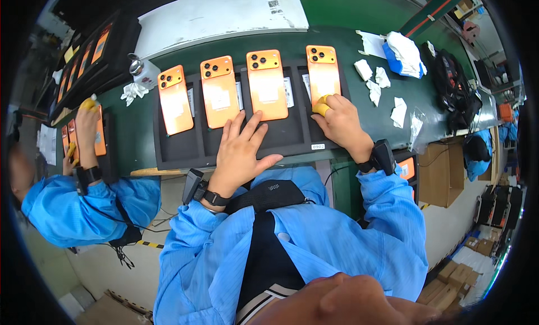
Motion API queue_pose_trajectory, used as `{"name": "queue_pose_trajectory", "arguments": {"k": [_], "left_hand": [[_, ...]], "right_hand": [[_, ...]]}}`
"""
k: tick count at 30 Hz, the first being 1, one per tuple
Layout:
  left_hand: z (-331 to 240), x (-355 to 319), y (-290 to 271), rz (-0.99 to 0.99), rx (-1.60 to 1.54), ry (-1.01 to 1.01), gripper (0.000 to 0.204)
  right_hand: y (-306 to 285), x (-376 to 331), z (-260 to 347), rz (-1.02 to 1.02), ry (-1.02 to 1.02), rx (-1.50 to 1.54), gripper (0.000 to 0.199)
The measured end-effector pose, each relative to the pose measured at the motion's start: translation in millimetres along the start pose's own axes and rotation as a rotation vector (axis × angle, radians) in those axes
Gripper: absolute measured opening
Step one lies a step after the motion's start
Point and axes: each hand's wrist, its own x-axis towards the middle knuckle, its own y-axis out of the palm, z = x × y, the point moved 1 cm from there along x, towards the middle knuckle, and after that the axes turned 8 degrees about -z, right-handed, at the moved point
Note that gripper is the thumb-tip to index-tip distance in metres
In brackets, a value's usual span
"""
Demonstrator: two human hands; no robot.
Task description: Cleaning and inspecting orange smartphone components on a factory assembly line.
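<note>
Right hand (341, 121) touches phone (324, 72) near edge (bare tray (287, 135) leftward).

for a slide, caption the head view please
Four orange phones on a black tray, the right hand touching the rightmost phone.

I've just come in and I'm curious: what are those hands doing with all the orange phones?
A person has four orange phones lying in a row on a black tray. Their right hand, wearing yellow finger covers, is on the lower part of the rightmost phone. Their left hand is spread out, fingertips by the lower ends of the middle two. To the left, another person's hand is over more orange phones.
</note>
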Motion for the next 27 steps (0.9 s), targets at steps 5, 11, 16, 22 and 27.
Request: {"name": "queue_pose_trajectory", "arguments": {"k": [5,11,16,22,27], "left_hand": [[0,-2,0,0.0,-0.009,-0.01,0.07],[0,-1,1,-0.013,-0.034,-0.003,0.068],[-3,2,-1,-0.009,-0.032,0.001,0.065],[-37,20,10,-0.01,-0.02,0.137,0.059],[-61,46,48,0.102,-0.139,0.349,0.074]], "right_hand": [[-2,2,5,-0.006,0.018,-0.03,0.018],[5,-1,1,-0.022,0.163,-0.03,0.019],[2,2,-1,-0.091,0.339,0.098,0.02],[5,-2,-6,-0.119,0.301,0.092,0.017],[5,2,-2,-0.257,0.266,0.149,0.012]]}}
